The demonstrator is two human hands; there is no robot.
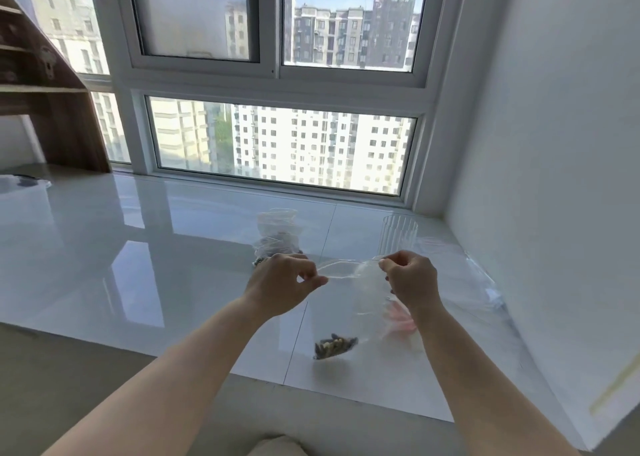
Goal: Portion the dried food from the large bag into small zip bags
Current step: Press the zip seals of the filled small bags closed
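I hold a small clear zip bag [349,303] up over the glossy white sill [138,254]. My left hand [282,284] pinches the left end of its top strip and my right hand [410,280] pinches the right end. A small heap of dark and pale dried food [334,346] lies in the bag's bottom corner. Behind my left hand stands the large clear bag [277,234], with dark dried food in its lower part.
A clear plastic cup [398,235] stands behind my right hand, with flat clear bags [460,275] beside it along the white wall [554,178]. A pink-marked packet [401,318] lies under my right wrist. A translucent box [20,192] and wooden shelves [45,85] are far left.
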